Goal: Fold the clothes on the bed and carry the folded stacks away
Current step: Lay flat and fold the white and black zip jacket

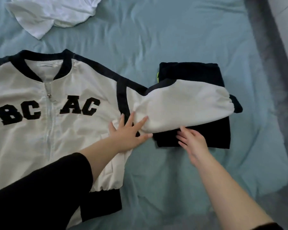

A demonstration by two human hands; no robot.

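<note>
Jacket [76,90] on bed [173,30], sleeve [181,105] over folded dark stack [198,73], left hand [128,135] pressing jacket — fingers wide, right hand [193,140] at sleeve edge, perhaps touching, hold unclear.

black block letters "bc" and "ac" on the chest of the white jacket [76,123]

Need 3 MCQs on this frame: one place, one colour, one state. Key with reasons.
1. The sleeve of the jacket lies:
A) on the folded dark stack
B) on a pillow
C) tucked beneath the jacket

2. The sheet is:
A) red
B) teal
C) yellow

3. The left hand is:
A) clenched in a fist
B) gripping a hanger
C) pressing flat on the jacket

Key:
1A, the sleeve covers the stack's middle.
2B, teal cloth surrounds everything.
3C, the fingers are spread straight on white fabric.
</note>
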